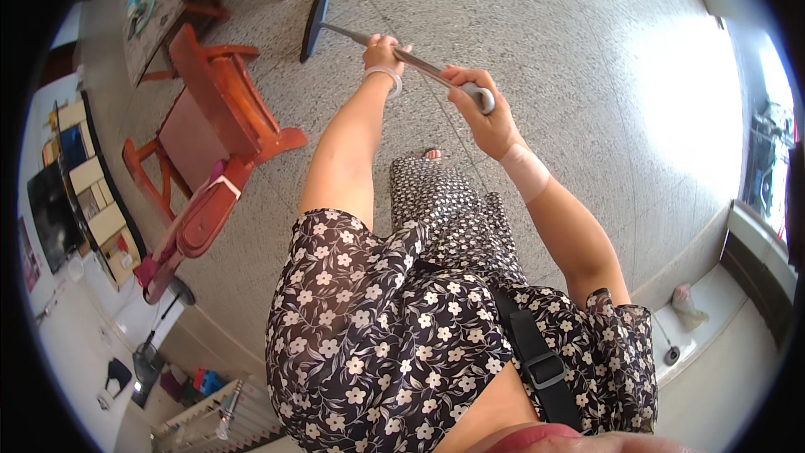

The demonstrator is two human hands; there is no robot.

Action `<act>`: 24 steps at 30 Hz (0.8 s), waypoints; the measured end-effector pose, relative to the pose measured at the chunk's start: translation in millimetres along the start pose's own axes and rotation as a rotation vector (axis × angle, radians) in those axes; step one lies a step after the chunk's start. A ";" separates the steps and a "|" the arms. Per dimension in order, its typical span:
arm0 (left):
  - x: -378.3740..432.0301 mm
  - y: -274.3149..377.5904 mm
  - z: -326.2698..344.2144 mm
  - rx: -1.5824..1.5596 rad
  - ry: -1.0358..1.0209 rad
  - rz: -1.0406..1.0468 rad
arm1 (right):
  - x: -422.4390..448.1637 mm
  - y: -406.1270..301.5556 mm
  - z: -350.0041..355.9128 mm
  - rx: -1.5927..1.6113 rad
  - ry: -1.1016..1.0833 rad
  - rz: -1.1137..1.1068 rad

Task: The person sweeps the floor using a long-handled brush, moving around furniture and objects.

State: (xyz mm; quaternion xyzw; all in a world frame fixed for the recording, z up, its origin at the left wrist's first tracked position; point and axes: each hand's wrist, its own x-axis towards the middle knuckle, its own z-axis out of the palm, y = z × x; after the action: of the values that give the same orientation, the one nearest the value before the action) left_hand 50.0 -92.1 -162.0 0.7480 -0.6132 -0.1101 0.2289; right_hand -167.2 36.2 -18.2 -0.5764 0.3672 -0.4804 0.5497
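Observation:
A long-handled floor tool, a broom or squeegee [427,67], slants across the view in front of me. Its flat blue-grey head [316,24] rests on the speckled floor at the upper left. My left hand [384,55], with a pale bangle at the wrist, grips the metal pole around its middle. Near the pole's grey looped end, my right hand [479,107] is closed round the handle, and a pale band wraps that wrist. Bristles or a blade under the head cannot be made out.
A reddish wooden armchair [220,113] stands close on my left, with cloth over one arm. Beyond it is a table [151,28] with items on it. A standing fan [148,358] is at the lower left. A bright doorway [764,170] lies at right.

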 end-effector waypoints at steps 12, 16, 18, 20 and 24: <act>-170.4 83.8 46.9 0.321 -0.621 0.437 | -198.8 -7.1 -0.1 0.119 0.528 0.251; -206.6 111.0 67.8 0.186 -0.649 0.653 | -232.1 -39.2 -46.0 0.157 0.560 0.338; -207.9 130.4 52.5 0.176 -0.785 0.676 | -243.7 -51.2 -69.8 0.049 0.470 0.297; -210.3 135.1 21.9 0.164 -0.896 0.615 | -243.5 -64.6 -80.2 -0.031 0.406 0.279; -213.0 114.6 -4.0 0.109 -0.964 0.556 | -219.6 -80.8 -85.6 0.087 0.257 0.226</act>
State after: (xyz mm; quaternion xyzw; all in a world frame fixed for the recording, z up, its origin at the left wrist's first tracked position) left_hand -95.2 98.4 -128.4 0.4340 -0.8274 -0.3432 -0.0961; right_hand -316.6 231.3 22.8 -0.4409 0.4756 -0.5008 0.5732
